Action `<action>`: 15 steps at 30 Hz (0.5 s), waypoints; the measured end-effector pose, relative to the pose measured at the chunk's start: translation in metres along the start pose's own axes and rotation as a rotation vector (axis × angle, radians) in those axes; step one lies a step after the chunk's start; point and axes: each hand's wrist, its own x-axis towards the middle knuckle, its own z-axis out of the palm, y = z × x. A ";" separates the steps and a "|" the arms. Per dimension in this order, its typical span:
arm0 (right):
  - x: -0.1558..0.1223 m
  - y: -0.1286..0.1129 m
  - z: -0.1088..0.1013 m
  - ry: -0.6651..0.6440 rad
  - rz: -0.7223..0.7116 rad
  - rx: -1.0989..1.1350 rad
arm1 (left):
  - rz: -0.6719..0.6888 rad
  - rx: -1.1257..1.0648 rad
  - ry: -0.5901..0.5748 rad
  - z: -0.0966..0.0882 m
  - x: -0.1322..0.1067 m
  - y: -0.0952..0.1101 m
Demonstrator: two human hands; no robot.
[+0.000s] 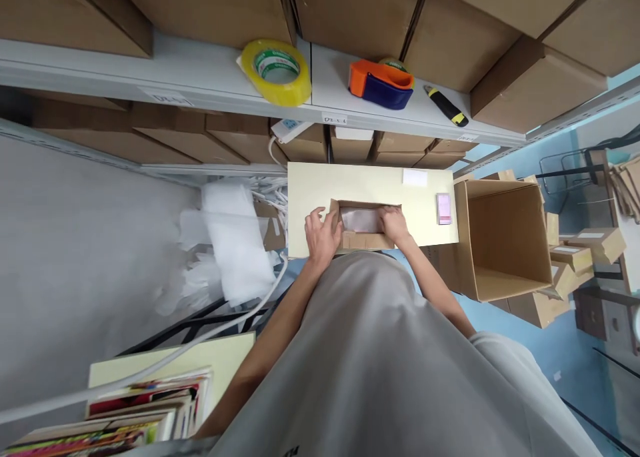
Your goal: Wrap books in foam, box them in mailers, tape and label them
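Observation:
A small open cardboard box (369,241) sits on the pale yellow tabletop (345,180), close against my body. Inside it lies a whitish, slightly shiny sheet or wrapped item (361,221); its exact kind is unclear. My left hand (323,235) is at the box's left end, fingers bent around the raised flap. At the opposite end, my right hand (395,225) has its fingers curled over the right edge, with the fingertips partly hidden inside. To the right on the tabletop are a phone-like device with a pinkish screen (443,209) and a white slip (415,177).
A shelf (210,83) ahead holds cardboard boxes, a yellow tape roll (300,91), an orange and blue tape dispenser (383,91) and a utility knife (447,105). A large open carton (465,243) stands at right. White foam wrap (235,237) and a white cable (240,317) are at left.

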 end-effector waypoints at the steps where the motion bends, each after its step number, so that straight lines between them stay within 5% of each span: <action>1: -0.007 0.009 -0.001 0.092 -0.006 0.029 | -0.027 -0.009 0.028 0.000 0.000 0.000; 5: -0.026 0.047 0.003 0.392 0.065 0.176 | -0.101 -0.098 0.003 0.006 0.000 0.000; 9: -0.020 0.064 0.012 0.373 0.063 0.404 | -0.039 -0.151 -0.109 0.017 -0.004 0.005; 15: 0.008 0.056 0.026 0.356 0.010 0.672 | 0.107 -0.043 -0.439 0.034 -0.013 0.011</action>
